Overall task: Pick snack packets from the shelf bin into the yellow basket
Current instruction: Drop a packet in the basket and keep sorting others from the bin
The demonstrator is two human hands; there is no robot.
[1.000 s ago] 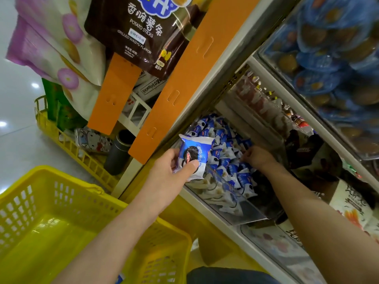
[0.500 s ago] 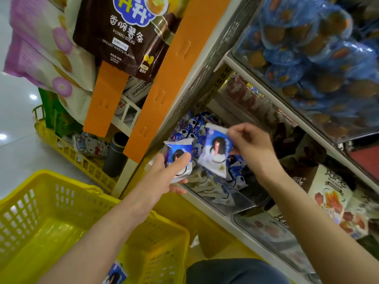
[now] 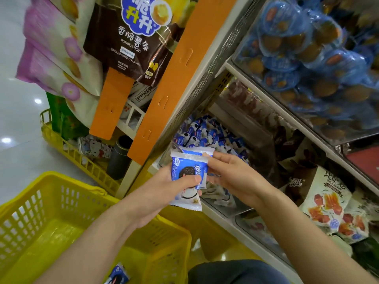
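By the shelf bin (image 3: pixel 229 212), left hand (image 3: pixel 164 185) grips a packet (image 3: pixel 184 171), right hand (image 3: pixel 231 177) pinches a second packet (image 3: pixel 196 151); both could slip past the yellow basket (image 3: pixel 67 181).

Blue-and-white snack packets (image 3: pixel 187 177), yellow basket (image 3: pixel 51 212), orange shelf strips (image 3: pixel 174 78).

Yellow basket (image 3: pixel 61 201) at 7 o'clock: top open, floor mostly bare, one cookie packet (image 3: pixel 118 276) in near corner. L forearm crosses its R rim. Clear shelf bin (image 3: pixel 229 210) at 12 is open from above. L hand (image 3: pixel 164 187) & R hand (image 3: pixel 235 177) w/ held packets (image 3: pixel 188 173) block its front. Orange strip (image 3: pixel 164 95) flanks it at 10. Upper shelf (image 3: pixel 287 116) overhangs at 1.
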